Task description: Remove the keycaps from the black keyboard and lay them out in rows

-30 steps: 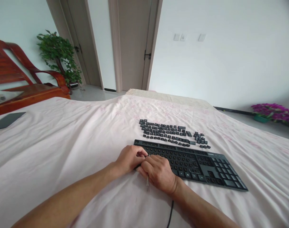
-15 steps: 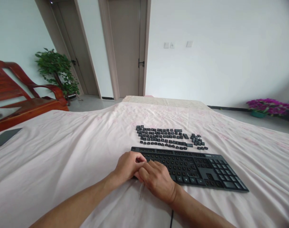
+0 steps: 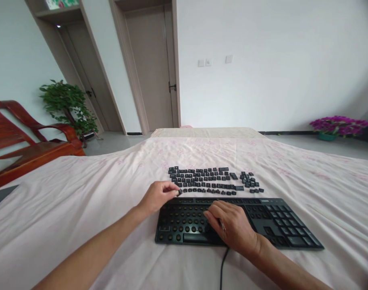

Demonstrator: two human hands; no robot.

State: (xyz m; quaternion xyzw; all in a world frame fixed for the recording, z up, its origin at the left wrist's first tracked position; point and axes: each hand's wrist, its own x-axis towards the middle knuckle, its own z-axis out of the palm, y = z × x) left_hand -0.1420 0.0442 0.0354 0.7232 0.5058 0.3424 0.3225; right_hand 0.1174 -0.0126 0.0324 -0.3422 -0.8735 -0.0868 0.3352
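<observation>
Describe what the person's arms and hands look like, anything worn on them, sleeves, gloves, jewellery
Both arms are bare from the bottom edge of the picture up to the hands, with no sleeves in view. The left hand and right hand wear no gloves. No watch, bracelet or strap shows on either wrist, and no ring can be made out on the fingers, though they are small in the picture.
</observation>
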